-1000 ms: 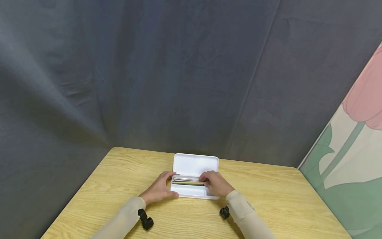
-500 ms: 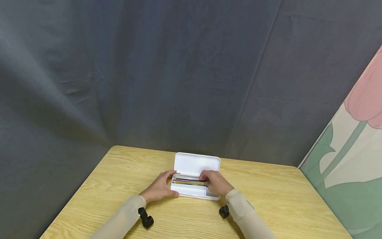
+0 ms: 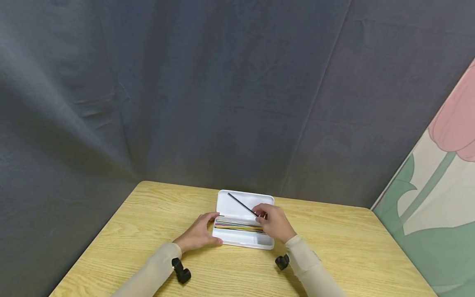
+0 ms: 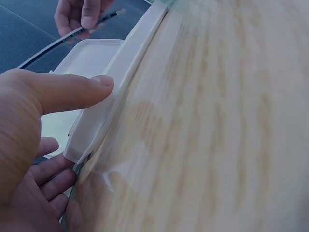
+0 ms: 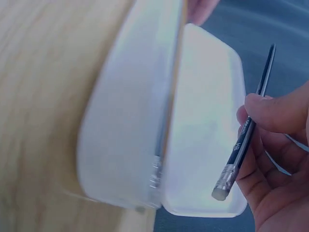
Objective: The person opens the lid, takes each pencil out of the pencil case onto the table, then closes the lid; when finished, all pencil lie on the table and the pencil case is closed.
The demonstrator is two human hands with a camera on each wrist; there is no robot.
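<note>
R hand (image 3: 275, 224): fingers (image 5: 270, 113) pinch 1 dark pencil (image 3: 243, 204) w/ eraser end, tilted up over the open lid of 1 white case (image 3: 241, 239). L hand (image 3: 197, 236): thumb (image 4: 72, 92) pressed on case's left end, other fingers loosely curled beside it, gripping nothing. In the tray: a row of colored pencils (image 3: 237, 225), several, exact no. can't tell. Case sits mid wooden surface (image 3: 122, 231). 2 black wrist mounts. Behind: grey curtain (image 3: 208, 90); flower-print panel (image 3: 438, 194) at right.
</note>
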